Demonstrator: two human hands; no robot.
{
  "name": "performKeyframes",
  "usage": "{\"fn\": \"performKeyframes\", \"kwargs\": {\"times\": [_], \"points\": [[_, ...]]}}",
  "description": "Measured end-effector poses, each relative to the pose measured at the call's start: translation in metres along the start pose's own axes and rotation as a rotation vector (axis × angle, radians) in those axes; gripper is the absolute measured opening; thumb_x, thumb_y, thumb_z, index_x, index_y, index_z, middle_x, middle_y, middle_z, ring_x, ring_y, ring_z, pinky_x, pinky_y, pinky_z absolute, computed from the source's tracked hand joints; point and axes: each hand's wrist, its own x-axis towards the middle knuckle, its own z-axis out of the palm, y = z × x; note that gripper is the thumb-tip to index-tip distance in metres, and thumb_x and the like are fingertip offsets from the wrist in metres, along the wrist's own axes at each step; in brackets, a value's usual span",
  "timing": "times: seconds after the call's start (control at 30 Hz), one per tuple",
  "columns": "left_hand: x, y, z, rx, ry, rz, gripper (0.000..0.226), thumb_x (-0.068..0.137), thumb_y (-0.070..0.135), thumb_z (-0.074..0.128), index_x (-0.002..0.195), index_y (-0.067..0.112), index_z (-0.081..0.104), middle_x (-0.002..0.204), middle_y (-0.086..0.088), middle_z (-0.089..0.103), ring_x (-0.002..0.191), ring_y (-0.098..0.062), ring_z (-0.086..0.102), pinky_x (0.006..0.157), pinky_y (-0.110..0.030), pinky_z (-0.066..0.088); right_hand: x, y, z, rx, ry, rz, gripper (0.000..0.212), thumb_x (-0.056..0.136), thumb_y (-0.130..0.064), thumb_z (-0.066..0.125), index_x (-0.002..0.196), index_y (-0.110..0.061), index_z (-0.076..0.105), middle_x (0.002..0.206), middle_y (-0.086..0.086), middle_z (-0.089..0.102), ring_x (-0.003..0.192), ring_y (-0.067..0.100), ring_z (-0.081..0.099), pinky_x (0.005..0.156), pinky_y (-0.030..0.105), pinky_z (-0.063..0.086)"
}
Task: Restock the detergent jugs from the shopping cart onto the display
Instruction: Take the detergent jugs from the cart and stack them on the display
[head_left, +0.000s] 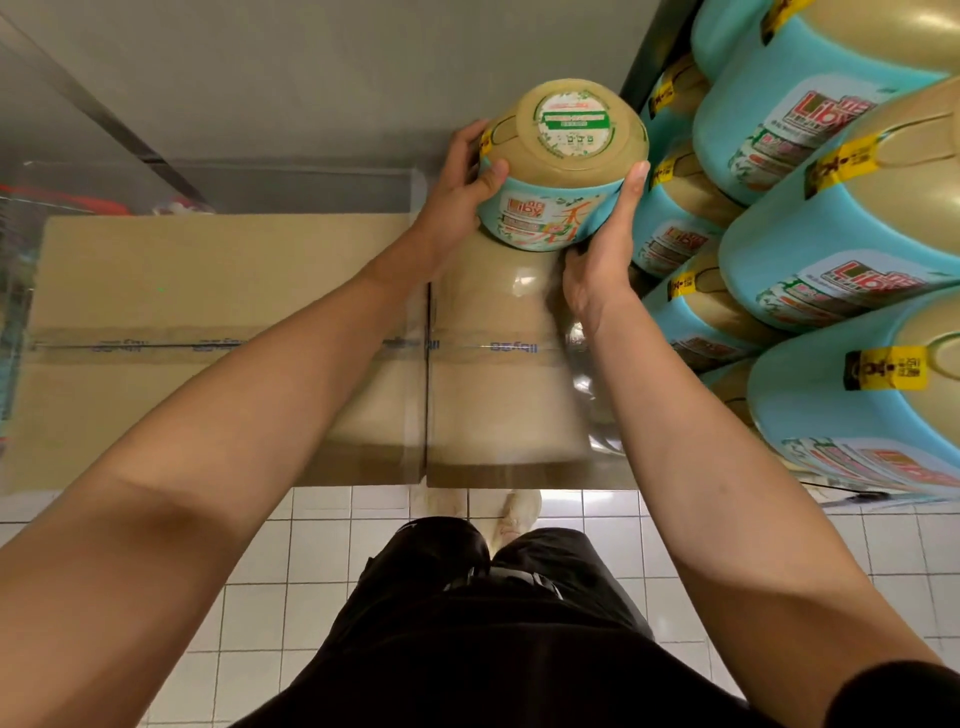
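Head view looks down on a sealed cardboard box at the left, with a second box butted against its right edge. The left hand grasps the detergent jug on its left flank, thumb hooked over the teal band. The right hand clasps it from the right and from below, fingers running up the side. The jug hangs in the air over the far edge of the second box, just beside the stack of matching jugs that fills the right side.

The likeliest trouble is a slip. Both hands press on smooth, rounded plastic rather than a handle, so a loosened palm could drop the jug onto the box or the tiled floor. The stack is close on the right and its jugs lie tilted over one another, so a knock while sliding this one in could shift them. A pale shape sits under the jug (too blurred to say what it is). If it is curved, a jug set on it may roll.

The jug is squat and rounded, with a beige end facing the camera that carries a round green-and-white sticker. Below that is a teal wrap with red lettering and a floral print, and a yellow tag shows by the left fingertips.
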Motion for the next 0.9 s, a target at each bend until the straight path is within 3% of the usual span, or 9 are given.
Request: {"fn": "performKeyframes", "kwargs": {"times": [0.13,0.33,0.5,0.67,0.77,0.9], "points": [[0.010,0.004,0.002,0.013,-0.022,-0.012,0.052,0.111,0.016,0.049,0.157,0.014,0.025,0.137,0.015,0.049,0.122,0.002,0.055,0.103,-0.032,0.054,0.014,-0.002,0.002,0.013,-0.026,0.014,0.068,0.105,-0.066,0.038,0.149,-0.016,0.057,0.141,0.008,0.067,0.129,0.021,0.064,0.104,0.036,0.054],[0.015,0.004,0.004,-0.018,-0.025,0.004,0.056,0.111,0.018,0.049,0.160,0.013,0.023,0.155,-0.006,0.043,0.142,-0.023,0.048,0.116,-0.053,0.047,0.021,-0.003,0.005,0.017,-0.031,0.035,0.073,0.103,-0.071,0.037,0.147,-0.017,0.058,0.135,0.009,0.071,0.120,0.021,0.069,0.093,0.034,0.058],[0.019,0.015,0.005,-0.037,-0.006,0.000,0.056,0.111,0.014,0.049,0.160,0.013,0.022,0.155,-0.008,0.041,0.144,-0.027,0.046,0.116,-0.051,0.047,0.021,-0.013,0.018,0.014,-0.012,0.043,0.073,0.101,-0.073,0.039,0.145,-0.018,0.060,0.127,0.007,0.075,0.108,0.017,0.072,0.081,0.030,0.060],[0.026,0.013,0.007,-0.071,0.009,-0.044,0.060,0.110,0.012,0.051,0.163,0.013,0.022,0.164,-0.010,0.037,0.148,-0.027,0.043,0.118,-0.048,0.045,0.025,-0.017,0.018,0.030,0.016,0.091,0.074,0.101,-0.074,0.038,0.142,-0.018,0.061,0.104,0.003,0.077,0.091,0.014,0.072,0.064,0.027,0.059],[0.030,0.014,0.005,-0.087,0.008,-0.060,0.064,0.110,0.015,0.053,0.165,0.014,0.021,0.166,-0.009,0.036,0.150,-0.025,0.042,0.120,-0.048,0.043,0.027,-0.020,0.019,0.096,0.008,0.109,0.071,0.102,-0.071,0.039,0.142,-0.016,0.059,0.126,0.008,0.073,0.100,0.019,0.071,0.074,0.031,0.059],[0.029,0.013,0.003,-0.107,0.039,-0.094,0.063,0.106,0.017,0.061,0.161,0.010,0.032,0.160,-0.011,0.046,0.145,-0.026,0.049,0.117,-0.049,0.046,0.024,-0.016,0.018,0.215,0.068,0.100,0.062,0.108,-0.055,0.046,0.150,-0.010,0.053,0.147,0.014,0.062,0.135,0.026,0.060,0.105,0.036,0.053]]}}
